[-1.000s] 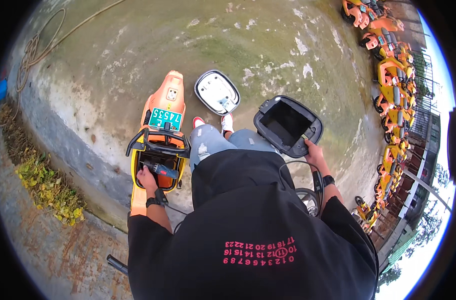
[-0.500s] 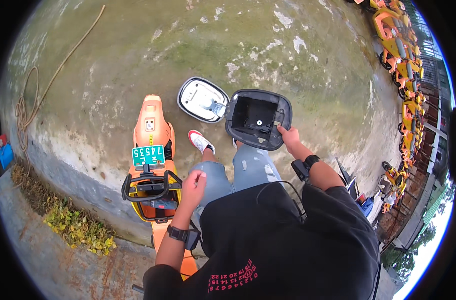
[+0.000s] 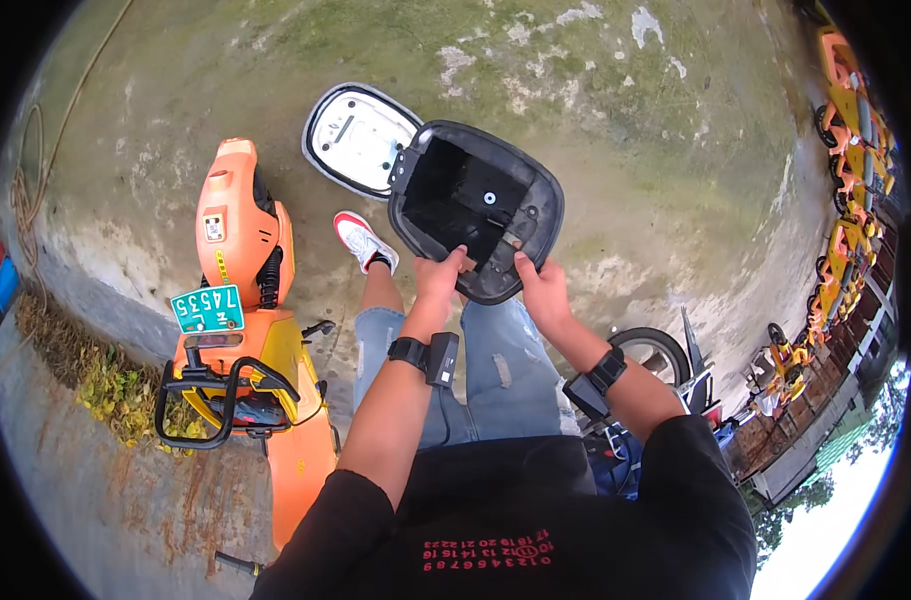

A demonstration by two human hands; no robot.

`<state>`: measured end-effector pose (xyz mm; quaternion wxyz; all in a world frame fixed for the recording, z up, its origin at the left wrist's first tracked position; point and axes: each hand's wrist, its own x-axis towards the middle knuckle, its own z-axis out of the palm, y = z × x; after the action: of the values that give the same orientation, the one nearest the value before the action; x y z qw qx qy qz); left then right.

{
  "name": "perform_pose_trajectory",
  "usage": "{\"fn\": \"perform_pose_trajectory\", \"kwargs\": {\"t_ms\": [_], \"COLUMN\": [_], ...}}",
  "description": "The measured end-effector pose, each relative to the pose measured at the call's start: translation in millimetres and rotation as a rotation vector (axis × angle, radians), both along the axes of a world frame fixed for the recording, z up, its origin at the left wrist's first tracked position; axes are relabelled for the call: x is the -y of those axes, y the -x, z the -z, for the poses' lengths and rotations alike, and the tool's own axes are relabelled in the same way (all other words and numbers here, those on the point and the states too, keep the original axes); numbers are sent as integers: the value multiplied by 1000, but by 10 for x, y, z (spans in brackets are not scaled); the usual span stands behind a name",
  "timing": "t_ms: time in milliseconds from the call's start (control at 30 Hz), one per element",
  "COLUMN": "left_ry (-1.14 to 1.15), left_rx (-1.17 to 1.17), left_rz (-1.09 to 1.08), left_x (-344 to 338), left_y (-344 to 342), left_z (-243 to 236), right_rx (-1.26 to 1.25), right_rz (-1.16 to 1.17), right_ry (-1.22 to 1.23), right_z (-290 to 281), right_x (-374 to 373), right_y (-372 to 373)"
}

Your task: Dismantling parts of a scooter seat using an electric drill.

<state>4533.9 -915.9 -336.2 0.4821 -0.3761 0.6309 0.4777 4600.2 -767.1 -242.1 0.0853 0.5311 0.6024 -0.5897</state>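
Note:
Both hands hold a black plastic scooter storage bucket point(image 3: 537, 215) by its near rim, in front of my knees. Its hinged lid point(image 3: 360, 135), white inside with a dark edge, hangs open to the far left. Inside the dark bucket a small round pale disc point(image 3: 490, 198) shows. My left hand point(image 3: 441, 276) is closed on the rim, next to a small brownish tab. Just right of it, my right hand point(image 3: 543, 288) pinches the same rim with its thumb on top. The fingers beneath the rim are hidden.
An orange scooter point(image 3: 237, 230) with a green plate and a black rear rack point(image 3: 225, 400) stands close at my left. A wheel point(image 3: 650, 358) of another vehicle is near my right elbow. Parked orange-yellow scooters point(image 3: 850, 215) line the far right. A rope point(image 3: 35, 190) lies on the left.
My left hand has moved from beside the scooter rack to the bucket and taken hold of its near rim. The bucket has come left and tilted, with its lid still open.

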Motion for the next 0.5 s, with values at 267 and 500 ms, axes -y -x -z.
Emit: {"fn": "perform_pose_trajectory", "kwargs": {"t_ms": [267, 500], "left_ry": [102, 92], "left_rx": [-294, -206], "left_rz": [-144, -285], "left_x": [-539, -440], "left_y": [-25, -15], "left_z": [-992, -59], "right_rx": [-11, 136], "right_rz": [256, -3], "right_ry": [232, 179], "right_z": [-586, 181], "right_x": [-365, -421], "right_y": [-316, 185]}}
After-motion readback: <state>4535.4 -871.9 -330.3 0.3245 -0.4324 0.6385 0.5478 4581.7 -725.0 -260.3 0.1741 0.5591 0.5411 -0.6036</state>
